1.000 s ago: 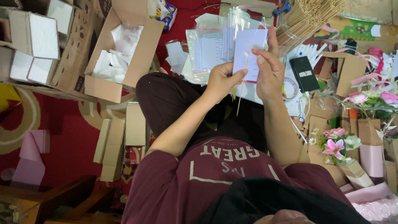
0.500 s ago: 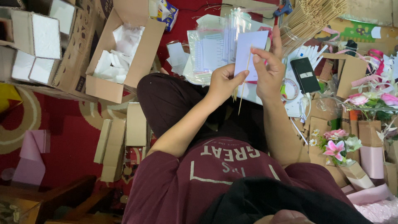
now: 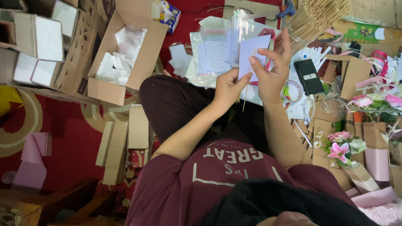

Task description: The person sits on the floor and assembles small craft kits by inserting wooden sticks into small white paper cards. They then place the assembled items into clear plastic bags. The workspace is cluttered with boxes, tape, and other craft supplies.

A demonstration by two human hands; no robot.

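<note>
the small white paper card [image 3: 252, 54] with a thin wooden stick [image 3: 246, 94] behind it sits a touch lower than half a second ago, held up over the lap in front of the clear plastic sleeves [image 3: 217, 52]. the left hand [image 3: 228, 86] is closed on its lower edge. the right hand [image 3: 272, 75] pinches its right side, its fingers curled, a pink-handled tool tucked in them.

Shirt: maroon, short sleeves, pale printed lettering with a line frame
Trousers: dark brown
Arms: bare, no jewellery visible
</note>
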